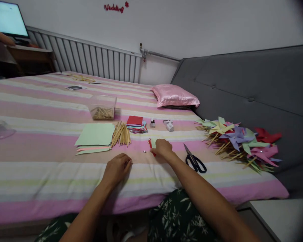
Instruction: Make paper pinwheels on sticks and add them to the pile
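Note:
My right hand [163, 148] is closed at the small red and pale green paper pieces [153, 143] on the striped bedspread, its fingers over their right side. Close to its left lies a tiny shiny bit [144, 152]. My left hand [118, 167] rests near the front of the bed with fingers curled in; anything inside them is hidden. Beyond it sit a stack of pale green paper squares [96, 134], a pile of thin wooden sticks [121, 133] and a stack of small coloured papers topped in red [135, 120]. Black-handled scissors [195, 161] lie partly open right of my right hand.
Finished paper pinwheels [238, 137] are heaped at the right by the grey headboard [242, 80]. A clear box [102, 107] of sticks, a small bottle [152, 123], a white tube-like item [169, 125] and a pink pillow [175, 95] stand farther back. Another person's arm [1, 36] shows far left.

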The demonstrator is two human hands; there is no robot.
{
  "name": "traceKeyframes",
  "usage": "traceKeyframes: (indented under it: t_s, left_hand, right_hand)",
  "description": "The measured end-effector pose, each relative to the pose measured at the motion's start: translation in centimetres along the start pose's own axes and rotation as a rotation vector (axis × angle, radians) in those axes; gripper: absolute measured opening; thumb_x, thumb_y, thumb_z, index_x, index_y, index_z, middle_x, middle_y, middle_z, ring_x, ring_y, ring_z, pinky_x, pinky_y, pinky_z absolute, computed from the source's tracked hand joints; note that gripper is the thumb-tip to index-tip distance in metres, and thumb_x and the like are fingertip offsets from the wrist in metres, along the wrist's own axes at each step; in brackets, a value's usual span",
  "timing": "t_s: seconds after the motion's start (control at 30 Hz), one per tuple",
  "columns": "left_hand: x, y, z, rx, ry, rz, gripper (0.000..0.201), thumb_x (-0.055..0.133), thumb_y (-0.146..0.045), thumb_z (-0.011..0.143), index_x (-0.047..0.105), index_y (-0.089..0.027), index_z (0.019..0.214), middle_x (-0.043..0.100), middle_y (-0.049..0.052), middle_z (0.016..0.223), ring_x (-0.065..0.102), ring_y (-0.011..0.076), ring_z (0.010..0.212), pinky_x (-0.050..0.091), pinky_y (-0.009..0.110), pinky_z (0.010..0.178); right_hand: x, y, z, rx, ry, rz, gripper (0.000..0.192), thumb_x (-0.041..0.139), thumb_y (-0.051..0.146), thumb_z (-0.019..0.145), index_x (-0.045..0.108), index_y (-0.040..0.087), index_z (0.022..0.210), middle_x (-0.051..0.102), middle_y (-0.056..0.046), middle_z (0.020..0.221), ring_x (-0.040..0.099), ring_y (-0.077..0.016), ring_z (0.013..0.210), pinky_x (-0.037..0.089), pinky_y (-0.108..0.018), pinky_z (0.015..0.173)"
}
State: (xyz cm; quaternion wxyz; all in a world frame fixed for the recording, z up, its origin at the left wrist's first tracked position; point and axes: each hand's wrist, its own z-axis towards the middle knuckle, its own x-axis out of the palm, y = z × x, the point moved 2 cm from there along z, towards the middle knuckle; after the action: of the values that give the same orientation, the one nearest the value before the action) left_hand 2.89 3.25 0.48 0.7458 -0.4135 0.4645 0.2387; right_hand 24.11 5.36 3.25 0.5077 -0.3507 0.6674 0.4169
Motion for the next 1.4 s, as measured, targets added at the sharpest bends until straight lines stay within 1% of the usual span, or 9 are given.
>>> traceKeyframes:
  t_s: [0.17, 0.33, 0.53, 0.83, 0.97, 1.1, 1.2, 1.3, 1.4]
  left_hand:
    - [-0.2, 0.2, -0.4, -0.004, -0.013, 0.011, 0.028, 0.040, -0.031, 0.086, 0.065, -0.019, 0.083, 0.066, 0.006, 0.090, 0.061, 0.0174, 0.080, 0.043, 0.026, 0.070]
    - [-0.3, 0.2, -0.5, -0.002, -0.028, 0.020, 0.028, 0.040, -0.031, 0.086, 0.065, -0.019, 0.081, 0.066, 0.005, 0.089, 0.061, 0.0175, 0.080, 0.043, 0.026, 0.071]
    - [-0.2, 0.2, -0.4, -0.005, -0.022, 0.017, 0.028, 0.040, -0.031, 0.086, 0.065, -0.019, 0.082, 0.066, 0.005, 0.090, 0.061, 0.0179, 0.081, 0.044, 0.026, 0.071]
    - [-0.4, 0.2, -0.4, -0.008, -0.053, -0.008, 0.028, 0.041, -0.032, 0.085, 0.065, -0.018, 0.082, 0.066, 0.006, 0.092, 0.062, 0.0182, 0.082, 0.044, 0.027, 0.073]
    - [-0.4, 0.5, -0.5, -0.015, -0.097, -0.070, 0.027, 0.043, -0.033, 0.084, 0.066, -0.018, 0.080, 0.067, 0.007, 0.091, 0.062, 0.0192, 0.079, 0.044, 0.029, 0.071]
    - [-0.7, 0.6, -0.4, -0.149, -0.176, -0.378, 0.030, 0.051, -0.040, 0.079, 0.067, -0.015, 0.080, 0.068, 0.009, 0.083, 0.061, 0.0217, 0.076, 0.045, 0.032, 0.071]
    - [-0.9, 0.5, -0.4, -0.401, -0.146, -0.884, 0.041, 0.052, -0.049, 0.078, 0.069, -0.012, 0.082, 0.070, 0.013, 0.086, 0.063, 0.0241, 0.080, 0.047, 0.035, 0.076]
    - [-1.5, 0.1, -0.5, -0.597, -0.007, -1.517, 0.054, 0.045, -0.056, 0.080, 0.068, -0.008, 0.085, 0.070, 0.017, 0.090, 0.065, 0.0253, 0.082, 0.048, 0.037, 0.082]
    - [-3.0, -0.1, -0.7, -0.543, -0.024, -1.885, 0.057, 0.038, -0.056, 0.084, 0.066, -0.008, 0.096, 0.071, 0.015, 0.093, 0.066, 0.0241, 0.085, 0.049, 0.035, 0.081]
  right_hand:
    - [-0.2, -0.9, -0.4, -0.013, 0.022, 0.035, 0.041, 0.074, 0.041, 0.055, 0.069, 0.020, 0.090, 0.068, -0.011, 0.097, 0.063, -0.0261, 0.090, 0.047, -0.031, 0.068]
    - [-0.4, -2.1, 0.0, -0.005, 0.016, 0.086, 0.050, 0.079, 0.030, 0.046, 0.069, 0.025, 0.095, 0.069, -0.006, 0.093, 0.064, -0.0221, 0.082, 0.046, -0.027, 0.062]
    - [-0.4, -2.6, 0.2, 0.026, -0.003, 0.141, 0.016, 0.072, 0.019, 0.056, 0.072, 0.020, 0.072, 0.070, -0.006, 0.071, 0.064, -0.0188, 0.066, 0.043, -0.023, 0.054]
    - [-1.7, -3.2, 0.6, 0.087, -0.282, 0.172, 0.015, 0.060, 0.022, 0.072, 0.072, 0.016, 0.077, 0.070, -0.014, 0.079, 0.066, -0.0261, 0.079, 0.046, -0.031, 0.064]
    - [-3.1, -2.9, -0.3, 0.001, -0.471, 0.231, 0.022, 0.051, 0.026, 0.081, 0.071, 0.021, 0.088, 0.070, -0.010, 0.088, 0.065, -0.0239, 0.087, 0.047, -0.032, 0.073]
    - [-3.8, -1.4, -1.8, -0.257, -0.643, 0.377, 0.025, 0.046, 0.024, 0.086, 0.067, 0.024, 0.101, 0.067, -0.003, 0.107, 0.061, -0.0169, 0.099, 0.045, -0.028, 0.085]
    - [-3.8, 0.5, -3.8, -0.612, -0.771, 0.629, 0.022, 0.049, 0.021, 0.085, 0.068, 0.022, 0.095, 0.069, -0.005, 0.103, 0.061, -0.0177, 0.099, 0.045, -0.032, 0.088]
    - [-3.2, 2.6, -5.7, -0.884, -0.702, 0.691, 0.019, 0.053, 0.019, 0.084, 0.070, 0.024, 0.090, 0.068, -0.004, 0.103, 0.058, -0.0180, 0.102, 0.043, -0.035, 0.092]
    - [-2.3, 4.2, -7.1, -1.091, -0.565, 0.612, 0.019, 0.057, 0.016, 0.081, 0.072, 0.026, 0.084, 0.065, -0.003, 0.110, 0.052, -0.0194, 0.109, 0.041, -0.037, 0.095]
